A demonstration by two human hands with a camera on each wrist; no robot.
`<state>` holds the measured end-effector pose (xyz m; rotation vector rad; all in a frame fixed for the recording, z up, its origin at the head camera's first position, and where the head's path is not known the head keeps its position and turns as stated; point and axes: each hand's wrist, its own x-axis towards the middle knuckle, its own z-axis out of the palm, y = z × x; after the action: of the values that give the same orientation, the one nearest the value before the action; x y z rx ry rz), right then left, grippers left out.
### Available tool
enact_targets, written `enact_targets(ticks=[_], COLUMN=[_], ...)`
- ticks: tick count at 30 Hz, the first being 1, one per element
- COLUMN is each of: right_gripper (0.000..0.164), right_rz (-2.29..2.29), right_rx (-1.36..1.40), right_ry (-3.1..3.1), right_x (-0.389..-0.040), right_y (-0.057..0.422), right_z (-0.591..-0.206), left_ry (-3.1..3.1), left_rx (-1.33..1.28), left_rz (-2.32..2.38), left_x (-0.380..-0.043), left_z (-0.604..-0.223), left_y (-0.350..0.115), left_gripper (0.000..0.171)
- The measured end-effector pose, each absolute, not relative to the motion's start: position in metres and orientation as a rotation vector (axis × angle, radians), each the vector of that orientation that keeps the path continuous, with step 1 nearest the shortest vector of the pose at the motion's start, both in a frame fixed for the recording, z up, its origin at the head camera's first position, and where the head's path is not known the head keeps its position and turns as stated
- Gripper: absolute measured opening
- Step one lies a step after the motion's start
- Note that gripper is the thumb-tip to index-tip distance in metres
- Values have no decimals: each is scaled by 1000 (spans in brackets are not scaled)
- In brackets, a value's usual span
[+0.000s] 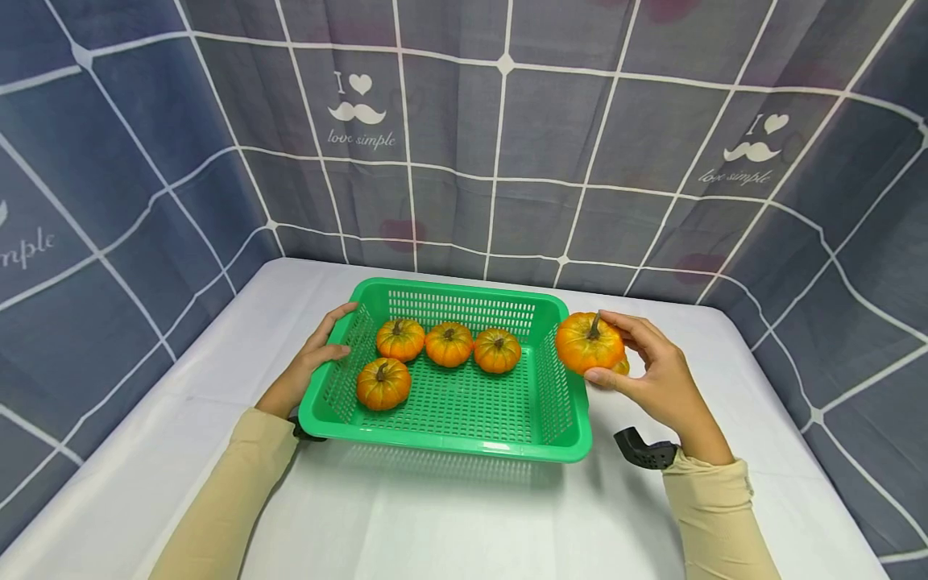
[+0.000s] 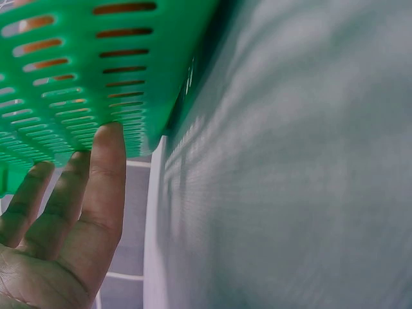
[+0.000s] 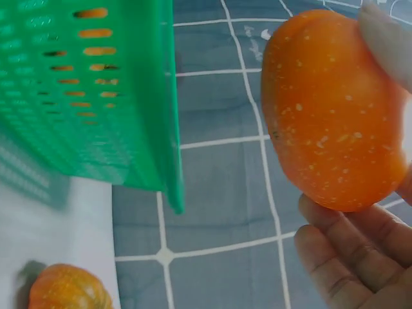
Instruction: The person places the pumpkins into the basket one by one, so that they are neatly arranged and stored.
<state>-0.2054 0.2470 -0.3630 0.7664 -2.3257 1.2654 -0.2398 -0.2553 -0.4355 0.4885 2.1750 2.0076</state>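
Note:
A green plastic basket [image 1: 464,435] with slotted walls is raised over the table, its shadow below. My left hand [image 1: 310,358] grips its left rim, and in the left wrist view the fingers [image 2: 106,180] lie against the slotted outside. Inside the basket are several small orange pumpkins, three in a row at the back, one pumpkin [image 1: 383,384] nearer the front left. Just off the right rim, my right hand [image 1: 663,374] holds another pumpkin [image 1: 590,342] between thumb and fingers, stem up. Mostly hidden behind it, one more pumpkin [image 3: 69,288] sits on the table.
A white cloth [image 1: 435,524] covers the table. Grey-blue curtains [image 1: 449,105] with white grid lines stand at the back and both sides. A black wrist strap [image 1: 645,451] is on the right wrist.

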Motion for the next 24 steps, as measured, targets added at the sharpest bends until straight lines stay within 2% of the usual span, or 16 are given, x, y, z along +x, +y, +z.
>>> enact_targets(ticks=[24], right_gripper=[79], right_rz=[1067], right_rx=[1057], right_ry=[-2436], right_x=[-210], right_y=[216], right_z=[-336], left_ry=[2209], left_rx=[499], left_rz=[1990], left_x=[-240], left_z=[-435], left_y=[-255], left_gripper=[74])
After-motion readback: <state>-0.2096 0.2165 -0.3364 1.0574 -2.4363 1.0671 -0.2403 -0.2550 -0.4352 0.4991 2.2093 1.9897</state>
